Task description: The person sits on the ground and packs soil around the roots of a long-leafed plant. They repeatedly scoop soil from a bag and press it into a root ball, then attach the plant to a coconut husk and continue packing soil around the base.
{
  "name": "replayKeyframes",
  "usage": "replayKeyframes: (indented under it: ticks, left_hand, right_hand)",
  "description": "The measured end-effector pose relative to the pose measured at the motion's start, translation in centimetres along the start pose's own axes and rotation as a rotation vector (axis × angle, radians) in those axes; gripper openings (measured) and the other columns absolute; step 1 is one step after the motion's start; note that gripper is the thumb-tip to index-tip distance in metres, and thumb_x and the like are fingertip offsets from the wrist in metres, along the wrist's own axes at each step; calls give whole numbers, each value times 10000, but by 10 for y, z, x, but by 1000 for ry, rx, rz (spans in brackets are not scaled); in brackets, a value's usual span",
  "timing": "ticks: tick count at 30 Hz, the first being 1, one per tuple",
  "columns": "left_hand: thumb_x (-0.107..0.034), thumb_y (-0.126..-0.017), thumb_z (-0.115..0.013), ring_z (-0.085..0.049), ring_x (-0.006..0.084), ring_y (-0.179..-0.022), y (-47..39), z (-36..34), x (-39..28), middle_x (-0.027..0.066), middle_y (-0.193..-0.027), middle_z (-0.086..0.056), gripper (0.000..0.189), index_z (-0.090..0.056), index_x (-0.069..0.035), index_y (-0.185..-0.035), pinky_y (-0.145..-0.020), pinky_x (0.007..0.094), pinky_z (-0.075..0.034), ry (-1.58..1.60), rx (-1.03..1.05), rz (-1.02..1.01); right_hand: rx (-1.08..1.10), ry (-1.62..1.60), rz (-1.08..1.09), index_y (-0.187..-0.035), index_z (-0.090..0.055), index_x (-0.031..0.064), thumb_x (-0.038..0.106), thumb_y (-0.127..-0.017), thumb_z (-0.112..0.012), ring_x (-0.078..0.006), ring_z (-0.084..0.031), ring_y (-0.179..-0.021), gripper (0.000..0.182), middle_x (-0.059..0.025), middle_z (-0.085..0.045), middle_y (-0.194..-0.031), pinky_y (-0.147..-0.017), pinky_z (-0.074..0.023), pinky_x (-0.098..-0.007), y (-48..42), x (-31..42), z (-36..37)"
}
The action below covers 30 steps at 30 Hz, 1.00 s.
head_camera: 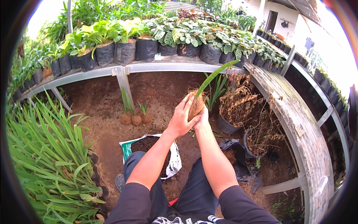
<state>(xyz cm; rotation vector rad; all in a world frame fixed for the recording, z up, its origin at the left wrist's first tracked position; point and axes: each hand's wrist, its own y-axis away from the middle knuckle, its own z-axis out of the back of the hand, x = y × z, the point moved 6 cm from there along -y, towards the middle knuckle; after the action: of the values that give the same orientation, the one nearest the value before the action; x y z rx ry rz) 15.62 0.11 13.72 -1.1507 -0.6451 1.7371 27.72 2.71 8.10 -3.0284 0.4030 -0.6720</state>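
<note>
My left hand (181, 116) and my right hand (202, 119) are cupped around a ball of brown coconut fibre (196, 105), raised above the soil. One long green leaf (215, 77) rises from it, leaning to the right. Between and in front of my knees lies an opened white and green plastic sack (174, 161) with dark potting soil (144, 144) in it. Farther off to the left, several fibre-wrapped balls (136, 120) with short upright green leaves stand together on the ground.
A metal-framed bench (167, 67) with plants in black bags (125, 53) curves across the front. Dried plants fill black pots (228, 126) at right, near crumpled black plastic (240, 159). Long-leaved plants (56, 156) crowd the left. A weathered ledge (304, 126) runs down the right.
</note>
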Motion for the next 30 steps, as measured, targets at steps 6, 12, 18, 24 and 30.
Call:
replayKeyframes:
  ticks: [6, 12, 18, 24, 30]
  left_hand:
    - [-195, -942, -638, -587, 405, -1217, -4, 20, 9, 233, -1294, -597, 434, -583, 7, -1322, -1036, 460, -471, 202, -346, 61]
    - [-178, -1034, -532, -640, 214, -1063, 4, 15, 42, 128, -1126, -683, 302, -634, 46, -1210, -938, 356, -503, 665, -562, 487]
    - [-241, -1033, -545, -633, 197, -1012, 15, 15, 78, 111, -1102, -666, 312, -634, 28, -1165, -913, 339, -497, 988, -891, 787]
    - [-227, -1012, -582, -654, 208, -932, 25, 50, 93, 125, -1051, -699, 282, -659, 19, -1128, -855, 359, -505, 745, -927, 790]
    - [-199, -1003, -584, -667, 210, -955, 12, 48, 56, 142, -1007, -730, 268, -680, 34, -1094, -881, 370, -515, 469, -752, 493]
  right_hand:
    - [-118, 278, -84, -1240, -648, 156, 455, -1046, -467, -205, -667, -1059, 399, -21, -696, -1179, -958, -542, -381, 26, -18, -38]
    - [-179, 626, 21, -1446, -499, 97, 518, -1087, -356, -213, -538, -1301, 572, -81, -587, -1396, -1143, -377, -384, 47, -20, -59]
    - [-63, 1358, 696, -1541, -293, -12, 376, -1112, -348, -299, -410, -1409, 582, -209, -398, -1525, -1174, -313, -403, 56, 1, -79]
    - [476, 1793, 686, -1502, -388, -22, 276, -1029, -536, -442, -333, -1440, 578, -287, -350, -1536, -1196, -278, -499, 88, -42, -122]
    - [314, 1514, 684, -1516, -335, -57, 282, -1057, -485, -431, -342, -1437, 591, -295, -317, -1534, -1194, -290, -460, 63, -38, -102]
